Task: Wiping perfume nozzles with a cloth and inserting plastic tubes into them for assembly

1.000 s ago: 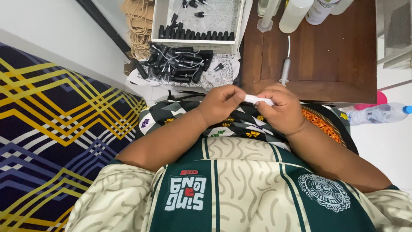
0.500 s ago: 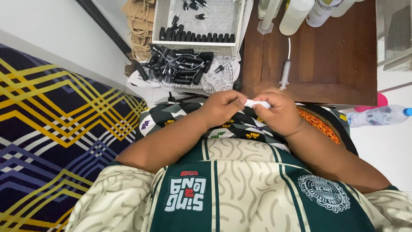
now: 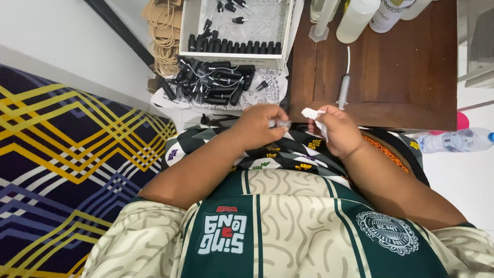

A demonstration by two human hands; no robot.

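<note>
Two bare hands held apart over a patterned lap.
The left hand pinches a small clear vial; the right hand grips white tissue, near a wooden table.

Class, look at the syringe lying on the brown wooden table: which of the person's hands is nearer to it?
Right. The right hand, pinching a white scrap, sits just below the syringe tip. The left hand is farther off, down and to the left.

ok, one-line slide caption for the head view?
Left hand pinches a small vial, right hand holds a white tissue, above a lap beside a wooden table.
</note>
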